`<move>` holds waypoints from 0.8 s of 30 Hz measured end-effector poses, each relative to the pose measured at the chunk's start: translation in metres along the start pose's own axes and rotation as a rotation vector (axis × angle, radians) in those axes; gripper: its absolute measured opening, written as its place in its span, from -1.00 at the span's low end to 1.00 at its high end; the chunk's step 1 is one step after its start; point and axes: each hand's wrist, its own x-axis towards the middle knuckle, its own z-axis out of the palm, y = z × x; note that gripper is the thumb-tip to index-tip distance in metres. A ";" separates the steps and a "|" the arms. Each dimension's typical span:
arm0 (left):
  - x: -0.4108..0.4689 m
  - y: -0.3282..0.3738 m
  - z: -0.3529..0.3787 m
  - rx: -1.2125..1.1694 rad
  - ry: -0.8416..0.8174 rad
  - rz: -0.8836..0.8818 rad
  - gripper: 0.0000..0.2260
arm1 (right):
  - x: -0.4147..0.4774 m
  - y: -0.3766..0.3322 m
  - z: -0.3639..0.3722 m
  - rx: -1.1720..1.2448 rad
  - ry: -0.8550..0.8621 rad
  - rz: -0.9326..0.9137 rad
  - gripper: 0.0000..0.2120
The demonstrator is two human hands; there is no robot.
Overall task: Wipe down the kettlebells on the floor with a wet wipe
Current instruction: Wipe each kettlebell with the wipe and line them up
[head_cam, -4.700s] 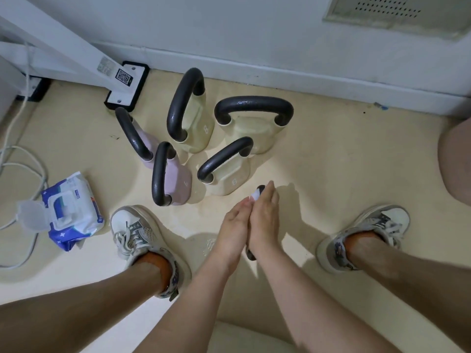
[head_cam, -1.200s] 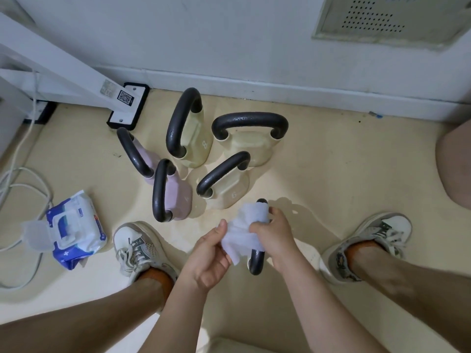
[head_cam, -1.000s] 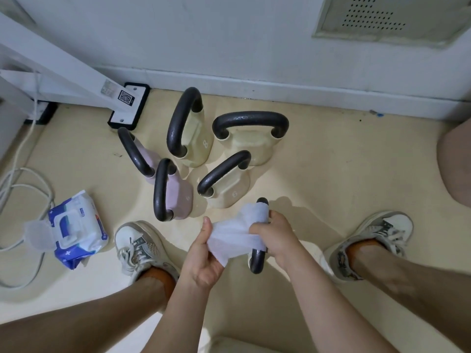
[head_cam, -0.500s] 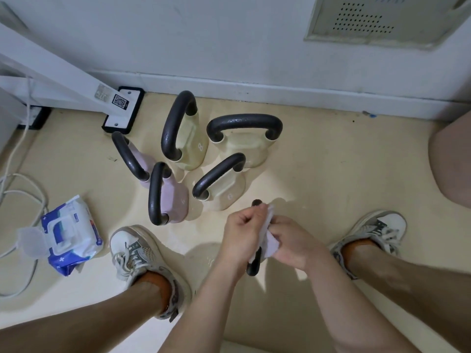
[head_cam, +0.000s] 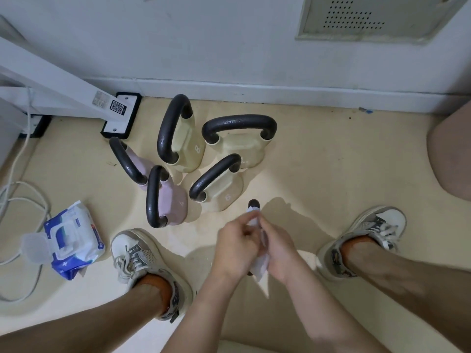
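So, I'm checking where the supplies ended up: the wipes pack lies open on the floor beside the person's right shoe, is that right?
Not quite. The head view shows the wipes pack lying open on the floor beside the person's left shoe, not the right shoe, which is on the far side of the hands.

A single view, taken from the person's head, looks steeply down at the floor (head_cam: 331,174) and a little forward, so the wall (head_cam: 229,47) fills the top of the frame. The left hand (head_cam: 235,247) and right hand (head_cam: 277,250) sit close, just below centre, with the forearms entering from the bottom edge. The kettlebells (head_cam: 183,146) stand just beyond them. The lens seems wide, as the skirting board (head_cam: 254,90) bows.
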 end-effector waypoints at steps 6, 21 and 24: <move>-0.016 -0.029 0.010 -0.202 0.204 -0.175 -0.84 | 0.003 0.043 0.031 -0.463 0.409 -0.445 -0.27; 0.035 -0.025 -0.002 -0.552 0.086 -0.242 -0.84 | 0.051 0.000 0.040 -0.954 0.480 -0.525 -0.56; 0.051 -0.023 0.005 -0.545 0.097 -0.269 -0.82 | 0.067 -0.020 0.041 -0.807 0.412 -0.323 -0.75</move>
